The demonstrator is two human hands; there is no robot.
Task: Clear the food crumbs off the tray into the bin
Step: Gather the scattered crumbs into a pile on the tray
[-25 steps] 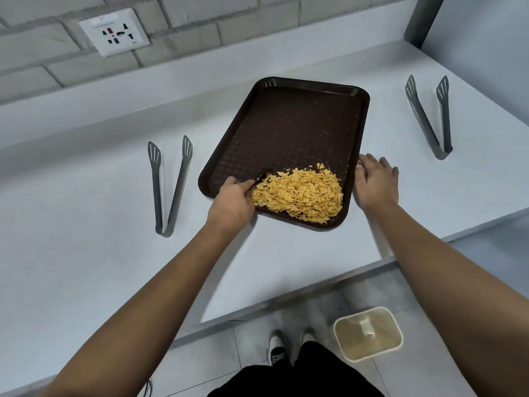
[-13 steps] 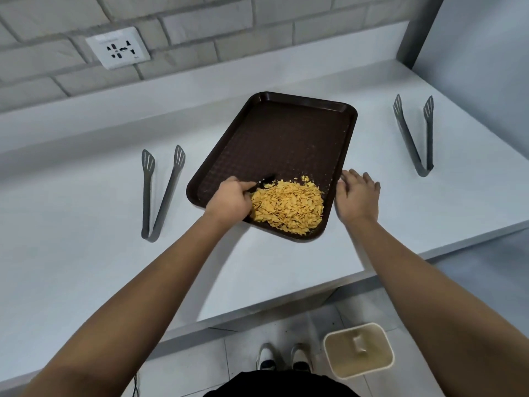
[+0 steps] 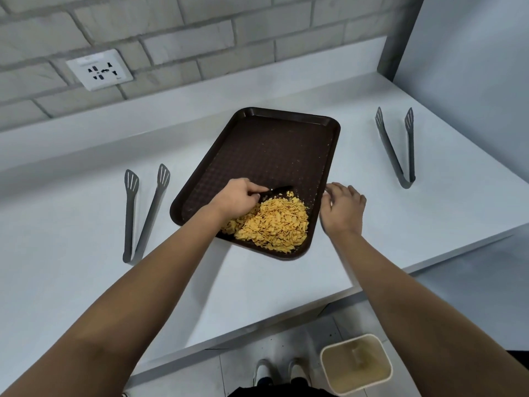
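Note:
A dark brown tray [image 3: 272, 150] lies at an angle on the white counter. A pile of yellow food crumbs [image 3: 274, 222] is heaped in its near right corner. My left hand [image 3: 236, 197] is inside the tray at the pile's left side and grips a small black scraper [image 3: 280, 189], whose tip shows just beyond my fingers. My right hand [image 3: 342, 207] rests against the tray's right rim with loosely bent fingers, holding nothing. A beige bin [image 3: 357, 371] stands open on the floor below the counter's front edge, to my right.
Grey tongs [image 3: 130, 219] lie left of the tray, and a second pair of tongs [image 3: 390, 150] lies to the right. A wall socket [image 3: 98, 70] sits on the brick wall behind. My shoes [image 3: 282, 371] are beside the bin.
My left hand has pushed the scraper along the pile, and the crumbs sit more tightly in the near right corner. My right hand stays at the tray's right rim.

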